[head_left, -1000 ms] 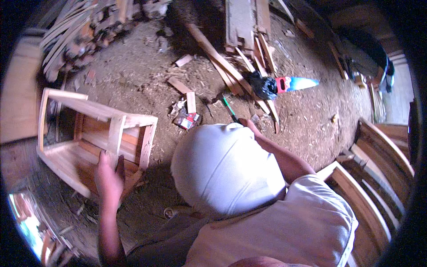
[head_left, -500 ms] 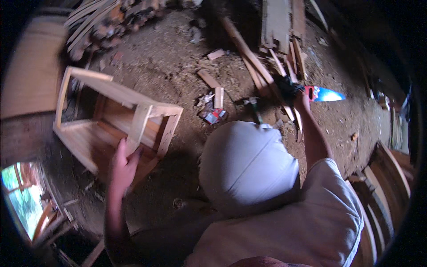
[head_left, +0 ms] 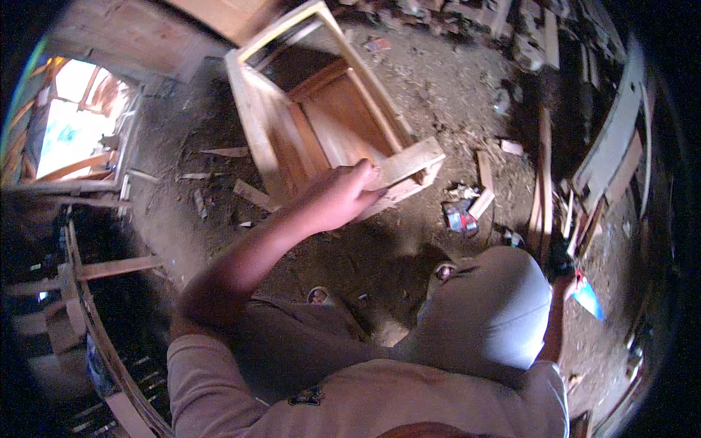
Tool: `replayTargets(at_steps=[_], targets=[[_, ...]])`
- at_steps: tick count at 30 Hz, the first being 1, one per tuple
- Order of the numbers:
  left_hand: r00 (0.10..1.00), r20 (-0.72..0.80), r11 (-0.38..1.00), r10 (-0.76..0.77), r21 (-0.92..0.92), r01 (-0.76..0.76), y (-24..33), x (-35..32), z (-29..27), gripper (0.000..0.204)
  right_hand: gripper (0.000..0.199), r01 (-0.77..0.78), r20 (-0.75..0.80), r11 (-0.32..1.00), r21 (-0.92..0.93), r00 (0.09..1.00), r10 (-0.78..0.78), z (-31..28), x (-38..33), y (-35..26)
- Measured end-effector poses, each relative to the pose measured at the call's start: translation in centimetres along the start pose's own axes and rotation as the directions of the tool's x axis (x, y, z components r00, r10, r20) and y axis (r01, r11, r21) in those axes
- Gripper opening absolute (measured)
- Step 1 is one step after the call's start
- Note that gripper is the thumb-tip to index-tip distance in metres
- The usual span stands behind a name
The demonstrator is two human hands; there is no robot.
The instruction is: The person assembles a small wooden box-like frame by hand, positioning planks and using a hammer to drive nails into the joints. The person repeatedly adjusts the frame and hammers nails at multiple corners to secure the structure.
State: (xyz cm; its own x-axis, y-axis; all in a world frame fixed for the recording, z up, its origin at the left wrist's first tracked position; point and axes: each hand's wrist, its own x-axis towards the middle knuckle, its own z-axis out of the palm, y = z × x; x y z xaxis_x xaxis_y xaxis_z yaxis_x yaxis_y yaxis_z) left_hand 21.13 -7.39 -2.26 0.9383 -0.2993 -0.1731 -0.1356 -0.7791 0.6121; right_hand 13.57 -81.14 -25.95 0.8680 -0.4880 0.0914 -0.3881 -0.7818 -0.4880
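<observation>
One hand is plainly visible: the left hand reaches forward, fingers curled over the near rail of an unfinished wooden frame, gripping it at the end beside the projecting corner board. The fingers are closed around the wood, knuckles up. The right hand cannot be made out; the right arm extends down past the pale cap toward a blue-bladed handsaw on the ground, and whether that hand is spread or closed cannot be told. The frame lies tilted on the dirt floor, open side upward, its far end near the top of the view. Just right of the gripped corner lie a short wood offcut and a small crumpled packet. Loose planks lie further right.
</observation>
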Motion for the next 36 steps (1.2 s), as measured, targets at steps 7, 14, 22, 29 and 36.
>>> replayTargets(at_steps=[7, 14, 22, 29, 36], targets=[[0.997, -0.075, 0.999, -0.027, 0.018, 0.029, 3.9, -2.2, -1.2, 0.031, 0.025, 0.077, 0.035, 0.997, -0.001, 0.996, -0.077, 1.2, -2.5, -7.6], [0.944, -0.206, 0.854, -0.257, 0.409, 0.322, 2.9, -2.6, 0.7, 0.048, 0.026, -0.106, 0.083, 0.994, -0.012, 0.991, 0.106, 2.4, -3.6, -5.4], [0.971, -0.094, 0.91, -0.221, 0.339, 0.24, 3.3, -1.0, 0.1, 0.033, 0.028, -0.08, 0.023, 0.997, 0.001, 0.997, 0.08, 0.6, -6.7, -2.4], [0.964, -0.114, 0.921, -0.238, 0.29, 0.262, 3.9, -2.3, -0.2, 0.034, 0.029, -0.167, 0.017, 0.983, 0.074, 0.986, 0.167, -0.1, -6.0, -1.1], [0.98, -0.083, 0.959, -0.183, 0.203, 0.196, 6.0, -2.4, 2.6, 0.027, 0.03, -0.173, -0.03, 0.968, 0.181, 0.983, 0.181, -3.1, -4.8, -1.3]])
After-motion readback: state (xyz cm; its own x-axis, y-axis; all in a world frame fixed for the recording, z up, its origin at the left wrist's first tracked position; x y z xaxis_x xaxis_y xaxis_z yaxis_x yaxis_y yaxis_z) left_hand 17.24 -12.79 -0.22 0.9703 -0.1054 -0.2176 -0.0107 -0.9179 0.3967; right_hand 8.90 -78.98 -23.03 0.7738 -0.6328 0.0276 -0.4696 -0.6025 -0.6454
